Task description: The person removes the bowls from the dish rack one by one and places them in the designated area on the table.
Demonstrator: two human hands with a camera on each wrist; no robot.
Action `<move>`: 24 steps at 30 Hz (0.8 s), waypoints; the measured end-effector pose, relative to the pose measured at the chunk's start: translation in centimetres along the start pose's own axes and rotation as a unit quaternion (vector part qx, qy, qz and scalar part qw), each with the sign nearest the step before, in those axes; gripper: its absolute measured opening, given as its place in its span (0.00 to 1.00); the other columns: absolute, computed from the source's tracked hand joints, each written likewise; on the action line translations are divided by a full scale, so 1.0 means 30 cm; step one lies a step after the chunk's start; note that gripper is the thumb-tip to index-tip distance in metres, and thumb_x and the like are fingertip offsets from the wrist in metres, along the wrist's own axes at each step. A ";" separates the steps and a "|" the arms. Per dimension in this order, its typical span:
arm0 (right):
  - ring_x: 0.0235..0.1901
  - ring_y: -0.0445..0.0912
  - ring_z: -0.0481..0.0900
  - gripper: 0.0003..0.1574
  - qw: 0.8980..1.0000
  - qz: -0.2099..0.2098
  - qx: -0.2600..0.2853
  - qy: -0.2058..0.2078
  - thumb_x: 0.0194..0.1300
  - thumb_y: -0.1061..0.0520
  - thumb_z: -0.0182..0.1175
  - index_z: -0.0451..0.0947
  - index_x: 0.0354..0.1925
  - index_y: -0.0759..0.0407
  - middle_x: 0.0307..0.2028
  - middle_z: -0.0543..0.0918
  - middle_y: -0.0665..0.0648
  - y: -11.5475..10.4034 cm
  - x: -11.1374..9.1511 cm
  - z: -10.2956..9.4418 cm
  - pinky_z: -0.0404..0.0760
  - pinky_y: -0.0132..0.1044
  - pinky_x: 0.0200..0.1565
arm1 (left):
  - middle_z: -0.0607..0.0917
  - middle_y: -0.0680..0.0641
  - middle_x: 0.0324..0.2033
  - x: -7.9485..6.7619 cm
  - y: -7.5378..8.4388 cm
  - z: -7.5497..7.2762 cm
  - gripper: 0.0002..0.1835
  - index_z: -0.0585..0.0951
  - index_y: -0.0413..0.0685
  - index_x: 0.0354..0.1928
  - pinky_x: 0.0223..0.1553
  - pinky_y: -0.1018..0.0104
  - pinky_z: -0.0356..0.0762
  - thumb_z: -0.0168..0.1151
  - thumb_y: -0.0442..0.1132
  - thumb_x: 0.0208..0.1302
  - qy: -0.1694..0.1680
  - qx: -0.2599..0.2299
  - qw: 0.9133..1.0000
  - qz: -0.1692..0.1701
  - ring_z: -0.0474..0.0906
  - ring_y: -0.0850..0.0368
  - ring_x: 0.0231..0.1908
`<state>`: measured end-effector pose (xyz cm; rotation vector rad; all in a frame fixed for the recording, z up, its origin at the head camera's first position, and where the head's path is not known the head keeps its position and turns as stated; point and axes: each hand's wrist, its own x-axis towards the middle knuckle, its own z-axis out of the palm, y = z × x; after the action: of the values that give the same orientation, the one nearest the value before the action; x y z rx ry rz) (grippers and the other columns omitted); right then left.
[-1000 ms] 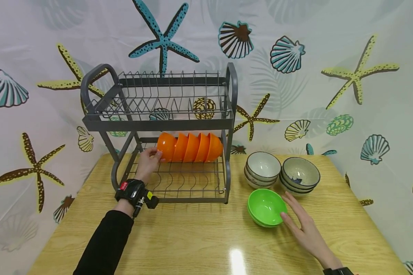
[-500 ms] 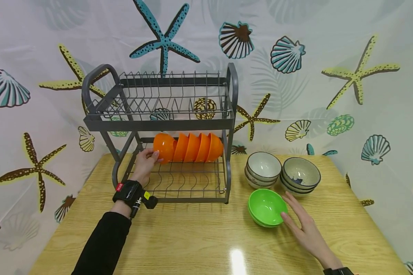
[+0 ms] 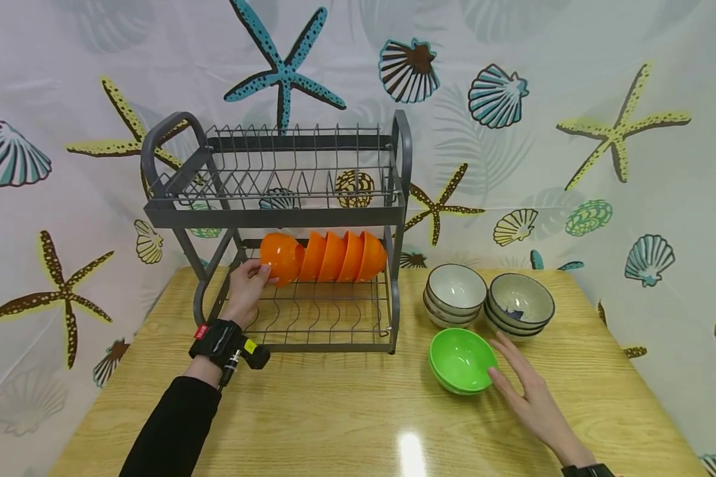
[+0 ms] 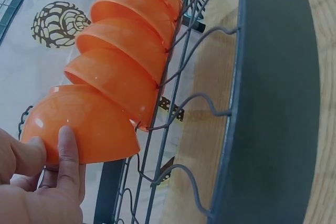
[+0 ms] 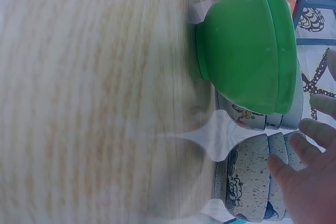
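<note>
My left hand (image 3: 246, 286) pinches the leftmost orange bowl (image 3: 282, 258) at the lower tier of a dark grey dish rack (image 3: 328, 347). In the left wrist view, thumb and fingers grip this bowl (image 4: 86, 121) at its edge, and its curved outside faces up. Several more orange bowls (image 3: 332, 257) stand on their sides in a row just right of it. Over the table, my right hand (image 3: 531, 397) has its fingers spread beside a stack of green bowls (image 3: 462, 363). The right wrist view shows nothing held by those loosely extended fingers.
Behind the green bowls stand a stack of white bowls (image 3: 456, 286) and a stack of speckled grey bowls (image 3: 522, 298). The rack's upper tier (image 3: 274, 217) hangs over the orange bowls. Upright wires line both tiers. A patterned cloth (image 3: 513, 165) rises behind the table.
My left hand has drawn the leftmost orange bowl left and slightly toward me, tilting it and widening its offset from the row. The right hand has stayed in place.
</note>
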<state>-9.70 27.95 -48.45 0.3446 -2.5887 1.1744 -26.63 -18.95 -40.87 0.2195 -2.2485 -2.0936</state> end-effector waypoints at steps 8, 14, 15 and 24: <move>0.69 0.18 0.46 0.33 1.000 0.000 0.002 0.000 0.75 0.59 0.55 0.63 0.75 0.54 0.76 0.58 0.71 -0.007 0.000 -0.009 0.59 0.82 0.60 | 0.74 0.45 0.49 -0.038 0.015 -0.025 0.19 0.69 0.29 0.61 0.45 0.83 0.80 0.47 0.39 0.79 0.011 0.021 0.999 0.025 0.80 0.74 0.32; 0.70 0.18 0.46 0.33 1.000 -0.002 0.002 0.003 0.75 0.59 0.55 0.63 0.74 0.56 0.75 0.59 0.72 -0.014 0.001 -0.018 0.59 0.81 0.61 | 0.74 0.47 0.48 -0.074 0.031 -0.045 0.20 0.70 0.31 0.61 0.53 0.77 0.80 0.48 0.40 0.79 0.012 0.049 0.998 0.042 0.80 0.75 0.32; 0.69 0.18 0.46 0.33 1.000 -0.003 0.002 0.003 0.75 0.59 0.55 0.63 0.74 0.57 0.75 0.59 0.72 -0.016 0.002 -0.020 0.59 0.80 0.62 | 0.74 0.46 0.48 -0.081 0.033 -0.049 0.20 0.70 0.31 0.62 0.55 0.75 0.79 0.48 0.40 0.79 0.010 0.054 0.997 0.045 0.80 0.75 0.32; 0.70 0.18 0.46 0.33 1.000 -0.009 -0.002 0.004 0.75 0.59 0.55 0.62 0.74 0.61 0.76 0.57 0.71 -0.028 0.017 -0.034 0.58 0.80 0.63 | 0.77 0.35 0.53 -0.143 0.048 -0.055 0.17 0.74 0.30 0.58 0.47 0.79 0.79 0.51 0.37 0.78 0.020 0.137 0.985 0.103 0.80 0.78 0.31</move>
<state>-9.76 28.12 -47.05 0.3611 -2.5746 1.1610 -22.24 -19.85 -39.08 0.0369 -2.4111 -1.6647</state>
